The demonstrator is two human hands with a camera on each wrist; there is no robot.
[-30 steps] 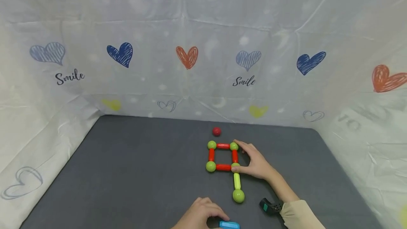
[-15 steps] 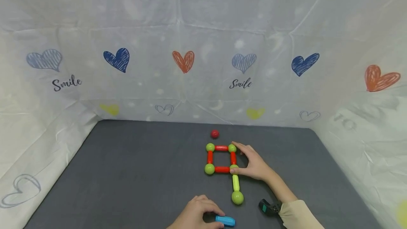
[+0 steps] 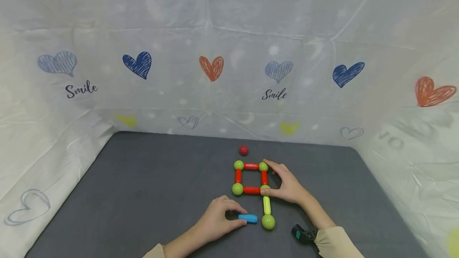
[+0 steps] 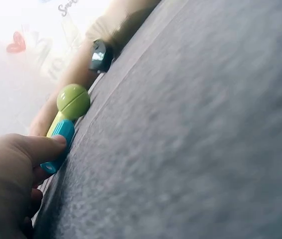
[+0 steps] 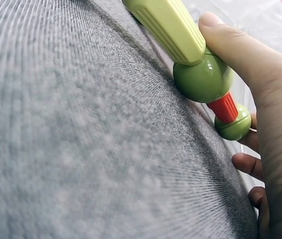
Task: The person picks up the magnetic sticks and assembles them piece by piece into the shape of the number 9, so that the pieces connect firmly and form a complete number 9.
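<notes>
In the head view my left hand [image 3: 218, 219] pinches a blue magnetic rod [image 3: 248, 219] by its left end, between thumb and fingers. The rod points at a green ball [image 3: 268, 222], with a small gap between them. That ball ends a yellow-green rod [image 3: 267, 205] hanging from the lower right corner of a square of red rods [image 3: 252, 190] and green balls [image 3: 237, 189]. My right hand [image 3: 288, 184] holds the square's right side, thumb on the lower corner ball [image 5: 203, 74] and a fingertip at the upper one [image 5: 233, 123].
A red ball [image 3: 244, 150] lies just beyond the square on the dark grey table [image 3: 161, 186]. A black wristband device [image 3: 304, 234] is by the right forearm. White sheeting [image 3: 236, 23] printed with hearts rises behind the table and along its sides.
My left hand has moved up and away from the front edge, carrying the blue rod beside the lone green ball. The right hand and the square stay in place.
</notes>
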